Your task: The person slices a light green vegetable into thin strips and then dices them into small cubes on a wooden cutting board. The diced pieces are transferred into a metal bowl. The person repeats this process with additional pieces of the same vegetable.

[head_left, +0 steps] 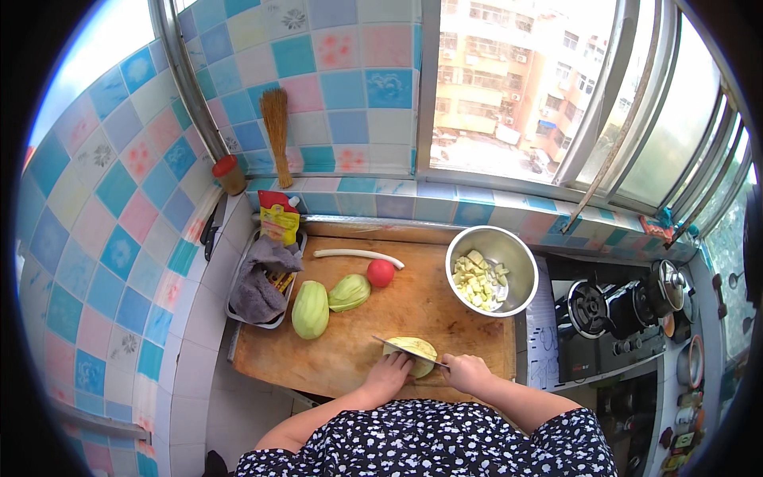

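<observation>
My right hand (467, 374) is closed around the handle of a kitchen knife (433, 362). The blade lies across a halved, peeled pale green vegetable (415, 347), which looks like eggplant, near the board's front edge. Bent fingers of my left hand (388, 377) press on that piece from the near left, close to the blade. Farther left on the wooden cutting board (334, 366) lie a larger peeled piece (310, 310) and a smaller one (350, 292). Beside them are a red tomato (381, 273) and a white scallion stalk (358, 254). A steel bowl (528, 278) at the right holds pale diced cubes (477, 288).
At the left, a tray (274, 324) carries a grey cloth (262, 278) and a red-yellow pouch (278, 219). A gas stove (588, 310) with a lidded pot (666, 286) stands to the right. A straw brush (276, 131) leans on the tiled wall near the window.
</observation>
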{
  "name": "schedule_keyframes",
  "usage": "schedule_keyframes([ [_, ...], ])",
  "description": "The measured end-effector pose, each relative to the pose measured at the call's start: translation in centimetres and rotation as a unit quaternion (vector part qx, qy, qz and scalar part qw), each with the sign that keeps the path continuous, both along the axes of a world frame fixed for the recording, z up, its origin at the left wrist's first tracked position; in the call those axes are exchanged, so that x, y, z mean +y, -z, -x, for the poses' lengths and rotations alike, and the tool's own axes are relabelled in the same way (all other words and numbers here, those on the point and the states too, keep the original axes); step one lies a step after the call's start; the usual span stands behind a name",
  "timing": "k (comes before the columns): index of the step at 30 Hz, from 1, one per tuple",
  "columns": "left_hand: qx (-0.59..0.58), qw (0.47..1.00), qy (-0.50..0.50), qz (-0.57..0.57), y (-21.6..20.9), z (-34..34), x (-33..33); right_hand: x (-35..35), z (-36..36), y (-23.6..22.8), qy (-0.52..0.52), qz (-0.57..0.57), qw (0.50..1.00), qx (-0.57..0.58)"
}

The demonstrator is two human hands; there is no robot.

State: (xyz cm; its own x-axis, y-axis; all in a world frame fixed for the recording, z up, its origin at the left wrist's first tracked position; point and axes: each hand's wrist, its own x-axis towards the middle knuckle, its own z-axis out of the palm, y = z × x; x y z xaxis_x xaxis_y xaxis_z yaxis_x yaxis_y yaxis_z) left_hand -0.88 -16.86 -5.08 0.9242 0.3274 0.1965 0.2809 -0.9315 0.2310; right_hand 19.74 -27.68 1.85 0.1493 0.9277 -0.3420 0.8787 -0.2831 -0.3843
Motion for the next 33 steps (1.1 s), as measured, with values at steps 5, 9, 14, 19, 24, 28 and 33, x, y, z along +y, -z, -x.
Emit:
schedule_keyframes([
  [5,0.004,1.000,-0.005,0.016,-0.2,0.2,-0.1,0.5,-0.5,-0.2,-0.002,-0.010,1.000,0.003],
  [9,0.009,1.000,0.013,0.000,0.3,0.2,0.3,0.5,-0.5,-1.3,-0.017,-0.002,1.000,0.002],
  [14,0.013,1.000,0.019,-0.017,0.6,0.5,0.6,0.0,0.1,-3.8,-0.022,0.007,1.000,-0.002],
  [19,-0.012,0.999,0.025,-0.026,0.6,0.6,0.5,-0.1,-0.1,-4.0,-0.029,0.024,0.999,-0.002],
  [24,-0.008,1.000,0.019,-0.008,0.3,0.7,0.5,0.2,0.0,-3.3,-0.008,0.047,0.999,0.006],
  [28,-0.008,1.000,0.015,-0.001,0.4,0.7,0.5,0.8,0.4,-2.5,-0.012,0.068,0.998,0.000],
  [33,-0.028,0.999,0.013,0.013,0.4,0.9,0.5,-0.1,1.5,0.5,0.012,0.008,1.000,-0.009],
])
